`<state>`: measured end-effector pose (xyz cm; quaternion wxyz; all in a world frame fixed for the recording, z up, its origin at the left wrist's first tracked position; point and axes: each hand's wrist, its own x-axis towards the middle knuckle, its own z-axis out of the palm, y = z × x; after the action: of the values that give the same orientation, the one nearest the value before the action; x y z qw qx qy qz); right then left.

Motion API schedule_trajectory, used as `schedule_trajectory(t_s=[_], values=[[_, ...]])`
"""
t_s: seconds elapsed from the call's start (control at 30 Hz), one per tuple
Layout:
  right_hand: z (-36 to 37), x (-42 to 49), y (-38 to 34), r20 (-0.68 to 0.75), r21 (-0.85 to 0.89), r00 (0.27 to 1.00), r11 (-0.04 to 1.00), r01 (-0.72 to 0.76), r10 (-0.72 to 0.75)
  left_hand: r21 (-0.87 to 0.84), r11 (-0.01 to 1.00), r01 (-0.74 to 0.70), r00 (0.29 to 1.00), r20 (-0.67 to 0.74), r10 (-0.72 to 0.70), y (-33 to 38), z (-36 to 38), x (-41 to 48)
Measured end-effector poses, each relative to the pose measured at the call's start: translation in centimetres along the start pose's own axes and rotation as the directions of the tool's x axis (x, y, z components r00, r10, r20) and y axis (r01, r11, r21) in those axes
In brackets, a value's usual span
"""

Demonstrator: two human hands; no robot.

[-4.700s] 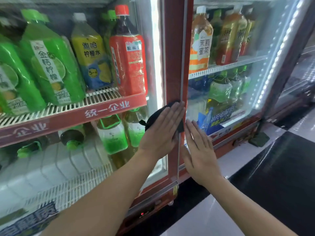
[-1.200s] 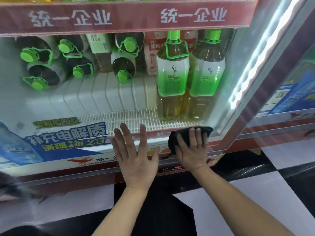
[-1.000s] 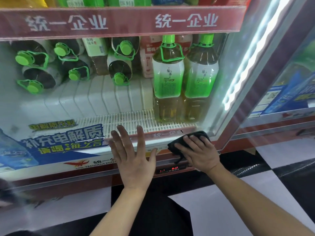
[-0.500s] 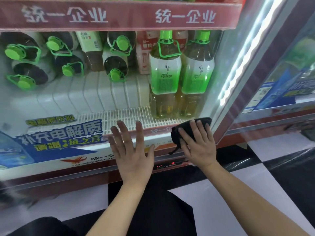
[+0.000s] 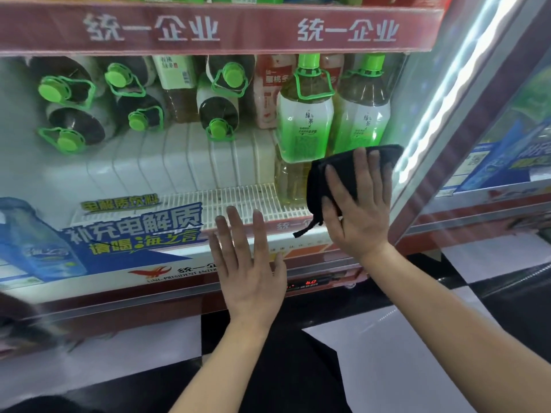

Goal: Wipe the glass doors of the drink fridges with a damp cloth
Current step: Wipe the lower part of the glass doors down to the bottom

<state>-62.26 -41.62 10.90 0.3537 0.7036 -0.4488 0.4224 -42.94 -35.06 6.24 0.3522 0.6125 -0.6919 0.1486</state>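
A folded black cloth [image 5: 322,180] lies flat against the lower right part of the fridge's glass door [image 5: 185,162]. My right hand [image 5: 357,210] presses it there with straight, spread fingers, just left of the door's red right frame. My left hand [image 5: 249,263] rests flat on the bottom of the same door, fingers straight and spread, over the white sticker strip. Behind the glass stand green-capped tea bottles [image 5: 304,120].
A second fridge door [image 5: 507,150] adjoins on the right, past a lit white LED strip [image 5: 441,93]. A red temperature display [image 5: 307,284] sits in the base under the door. Black and white floor tiles [image 5: 387,347] lie below.
My right hand has slid the cloth upward on the glass, from the door's bottom edge to the height of the bottle labels. My left hand has stayed planted low on the door.
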Motion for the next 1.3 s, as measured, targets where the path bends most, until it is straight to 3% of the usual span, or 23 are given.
schedule_trajectory(t_s=[0.17,0.27,0.4,0.53,0.7,0.77,0.93,1.13,1.3], values=[[3.6,-1.9,-5.5,-0.100,0.008,0.980,0.985,-0.172,0.172,0.017,1.000,0.010,0.999,-0.034,-0.009,-2.4,-1.2,-0.6],[5.3,-4.1,-8.5,-0.069,0.012,0.983,0.985,-0.170,0.170,0.039,0.998,0.041,0.997,-0.070,-0.038,-4.6,-1.9,-0.8],[6.3,-6.9,-10.2,0.027,-0.026,0.999,0.999,-0.025,0.026,0.071,0.993,0.095,0.989,-0.116,-0.087,-7.3,-3.0,-1.2],[6.1,-7.8,-9.0,0.113,-0.042,0.980,0.985,0.169,-0.163,0.077,0.971,0.225,0.973,-0.066,-0.220,-10.0,-3.7,-1.0],[4.1,-5.5,-7.2,0.178,-0.022,0.931,0.945,0.327,-0.318,0.058,0.981,0.185,0.982,0.018,-0.186,-11.9,-3.1,-0.6],[3.4,-2.4,-7.6,0.107,-0.018,0.948,0.953,0.303,-0.299,0.044,0.981,0.191,0.981,0.018,-0.192,-12.0,-2.9,-0.7],[2.6,4.4,-10.5,-0.057,0.038,0.995,0.996,0.082,-0.080,0.020,0.983,0.181,0.983,-0.003,-0.181,-11.9,-2.9,-0.6],[5.1,3.5,-15.4,-0.146,0.032,0.981,0.992,-0.123,0.126,0.038,0.993,0.116,0.993,-0.005,-0.116,-12.7,-3.4,-0.7],[7.7,-0.7,-19.5,-0.047,0.023,0.998,0.999,-0.030,0.031,0.043,0.999,0.021,0.999,-0.034,-0.020,-14.4,-4.4,-1.1]])
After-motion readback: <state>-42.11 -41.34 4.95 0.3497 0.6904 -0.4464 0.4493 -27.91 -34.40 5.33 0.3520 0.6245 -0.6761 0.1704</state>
